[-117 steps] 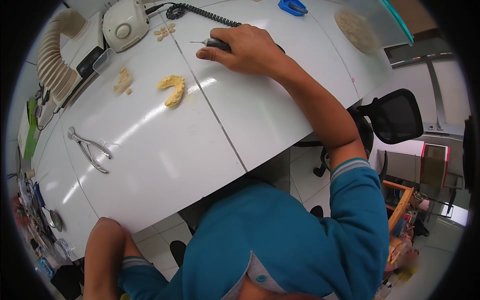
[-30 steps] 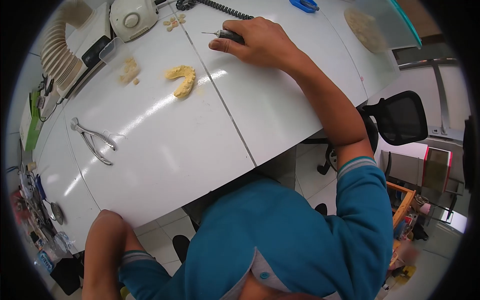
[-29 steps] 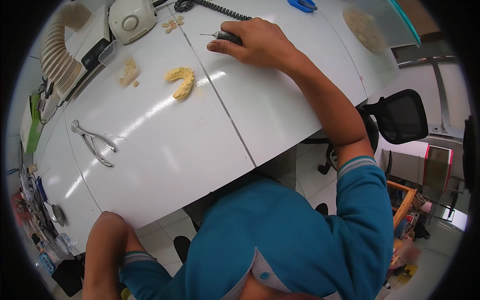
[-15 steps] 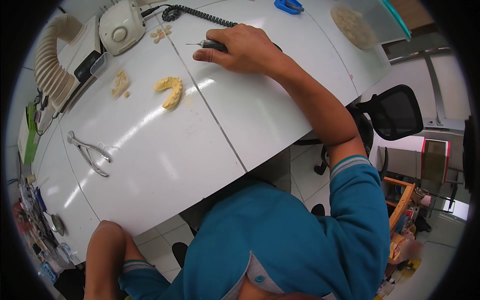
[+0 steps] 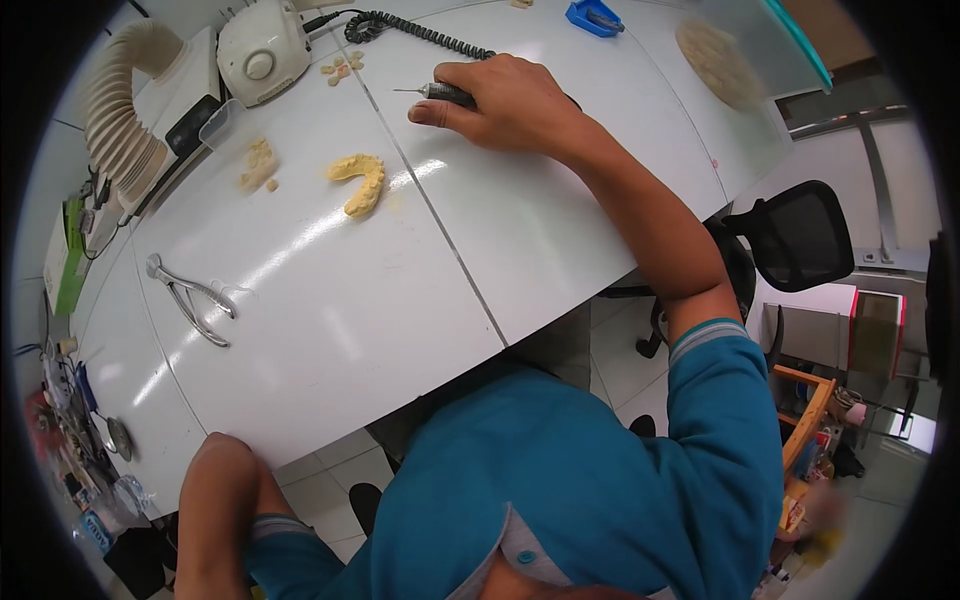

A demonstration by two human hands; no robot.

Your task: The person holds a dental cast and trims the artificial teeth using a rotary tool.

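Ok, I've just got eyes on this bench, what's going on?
The person's right hand grips a dark rotary handpiece, its thin bur apart from the yellow dental arch model on the white table. Metal pliers lie unheld, nearer the left elbow, which is at the table edge. The left hand is out of view.

A dental laboratory: a yellow dental arch cast [image 5: 372,185] lies on a white workbench [image 5: 330,320] — a rotary handpiece [image 5: 450,94] to its upper right, metal pliers [image 5: 168,278] lower left, control unit [image 5: 262,66] and ribbed hose [image 5: 118,105] upper left, a blurred tub [image 5: 765,50], perhaps holding plaster, far upper right.
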